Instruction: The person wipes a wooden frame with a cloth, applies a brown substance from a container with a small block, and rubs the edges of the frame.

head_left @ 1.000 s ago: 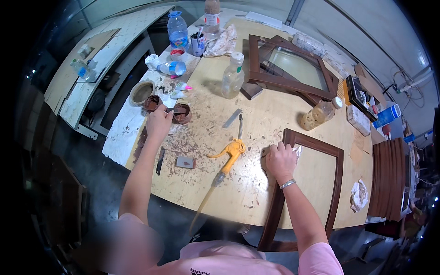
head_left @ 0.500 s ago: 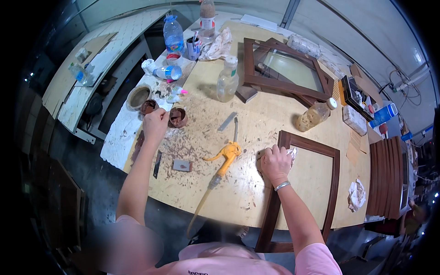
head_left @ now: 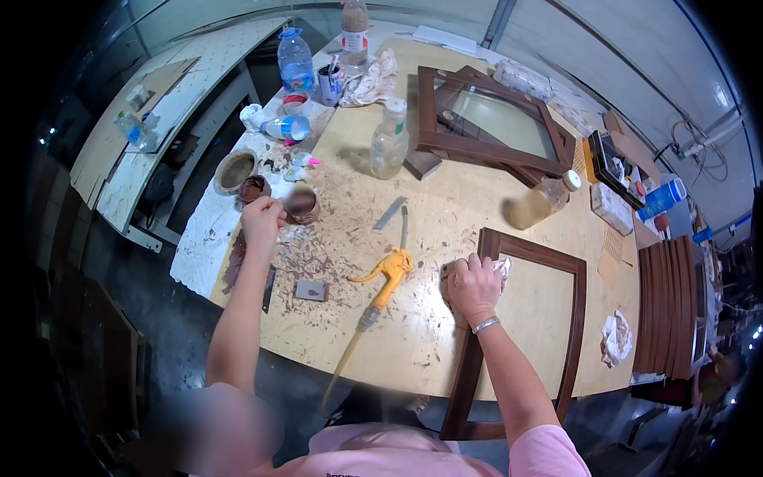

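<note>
- Wooden frame (head_left: 574, 294), dark brown and rectangular, lies flat at the workbench's (head_left: 445, 215) near edge, overhanging toward the person.
- Right hand (head_left: 474, 285) presses a white rag (head_left: 501, 268) onto its near-left corner, fingers closed over it, steadying the frame.
- Left hand (head_left: 262, 220) reaches to a small brown pot (head_left: 302, 203); fingers curled, contents unclear.

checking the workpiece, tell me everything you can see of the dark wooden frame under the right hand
The dark wooden frame is a rectangular, reddish-brown moulding around a pale panel. It lies flat on the worktable, its near end overhanging the table's front edge. The right hand presses on its near-left corner with a white cloth bunched beneath the fingers. Nothing else touches it.
</note>
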Available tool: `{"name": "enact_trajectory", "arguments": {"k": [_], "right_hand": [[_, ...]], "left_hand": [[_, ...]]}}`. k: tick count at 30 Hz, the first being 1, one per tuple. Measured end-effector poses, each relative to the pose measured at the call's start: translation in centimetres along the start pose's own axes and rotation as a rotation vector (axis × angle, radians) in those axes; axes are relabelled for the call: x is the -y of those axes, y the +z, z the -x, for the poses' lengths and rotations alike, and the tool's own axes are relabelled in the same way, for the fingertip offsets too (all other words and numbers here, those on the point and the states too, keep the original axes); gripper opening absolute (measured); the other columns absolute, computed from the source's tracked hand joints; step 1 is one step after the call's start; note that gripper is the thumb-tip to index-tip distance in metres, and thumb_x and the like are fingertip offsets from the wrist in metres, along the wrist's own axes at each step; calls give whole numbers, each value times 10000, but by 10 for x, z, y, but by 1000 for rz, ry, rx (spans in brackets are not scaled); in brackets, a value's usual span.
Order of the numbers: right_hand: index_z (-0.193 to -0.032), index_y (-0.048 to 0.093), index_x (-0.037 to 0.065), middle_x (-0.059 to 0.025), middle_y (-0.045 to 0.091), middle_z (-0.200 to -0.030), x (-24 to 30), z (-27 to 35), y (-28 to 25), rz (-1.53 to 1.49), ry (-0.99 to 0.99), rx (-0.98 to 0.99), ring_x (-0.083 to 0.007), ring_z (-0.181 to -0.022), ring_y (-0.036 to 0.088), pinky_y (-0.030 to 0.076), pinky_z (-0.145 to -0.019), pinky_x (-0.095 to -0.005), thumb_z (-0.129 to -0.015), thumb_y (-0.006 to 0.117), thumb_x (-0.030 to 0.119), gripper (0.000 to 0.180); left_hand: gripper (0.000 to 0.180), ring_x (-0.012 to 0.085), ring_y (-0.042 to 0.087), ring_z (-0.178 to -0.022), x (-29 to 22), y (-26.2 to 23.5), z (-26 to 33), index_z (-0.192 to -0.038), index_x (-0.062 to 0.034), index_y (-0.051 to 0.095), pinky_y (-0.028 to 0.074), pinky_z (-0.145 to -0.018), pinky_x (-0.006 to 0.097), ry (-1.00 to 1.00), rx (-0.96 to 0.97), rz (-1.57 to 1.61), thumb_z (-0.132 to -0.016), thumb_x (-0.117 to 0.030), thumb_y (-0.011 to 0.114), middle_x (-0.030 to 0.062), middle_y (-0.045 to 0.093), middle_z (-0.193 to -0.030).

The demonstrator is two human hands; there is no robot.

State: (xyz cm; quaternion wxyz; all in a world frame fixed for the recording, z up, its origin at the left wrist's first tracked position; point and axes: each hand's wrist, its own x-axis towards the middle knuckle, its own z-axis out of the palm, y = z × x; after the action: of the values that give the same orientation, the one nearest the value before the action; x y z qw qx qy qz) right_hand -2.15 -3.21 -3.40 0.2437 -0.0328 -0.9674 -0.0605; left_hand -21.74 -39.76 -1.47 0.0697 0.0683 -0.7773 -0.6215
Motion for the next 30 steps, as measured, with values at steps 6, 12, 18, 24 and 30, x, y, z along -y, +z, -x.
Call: {"name": "enact_trajectory", "arguments": {"k": [6,12,18,24,30], "right_hand": [[-697,572,154,-23,540,-768,0,0,0,2,5,8,-244,-736,556,419,-569,-419,-727,684,214,130],[-693,576,147,-30,547,-769,5,-1,-2,-22,1,1,-248,-739,558,422,-573,-419,-727,686,215,134],[-694,590,139,-40,543,-755,-7,5,-2,-68,-2,-39,-257,-749,563,444,-606,-421,-727,684,199,117],[-716,611,139,-51,569,-764,-40,12,-27,-325,169,-179,-266,-735,587,487,-610,-404,-732,685,177,85],[-769,648,153,-42,596,-759,-130,103,-72,-250,307,-230,-269,-714,618,508,-615,-405,-747,681,169,43]], "left_hand": [[81,86,576,-546,-6,-22,18,-904,-53,658,458,-506,231,-285,-60,343,-914,-129,634,33,654,-719],[90,122,590,-644,-6,-42,49,-941,-72,633,492,-585,281,-360,-22,544,-931,-156,600,57,647,-773],[70,120,541,-623,-17,-35,121,-952,-71,590,481,-609,294,-368,140,671,-960,-134,560,57,621,-784],[114,114,515,-546,-23,-31,214,-1033,-34,601,465,-551,290,-446,314,639,-990,-94,516,69,613,-737],[117,168,566,-506,-21,-13,316,-1049,0,542,511,-517,282,-556,623,544,-982,-90,511,125,620,-697]]}}
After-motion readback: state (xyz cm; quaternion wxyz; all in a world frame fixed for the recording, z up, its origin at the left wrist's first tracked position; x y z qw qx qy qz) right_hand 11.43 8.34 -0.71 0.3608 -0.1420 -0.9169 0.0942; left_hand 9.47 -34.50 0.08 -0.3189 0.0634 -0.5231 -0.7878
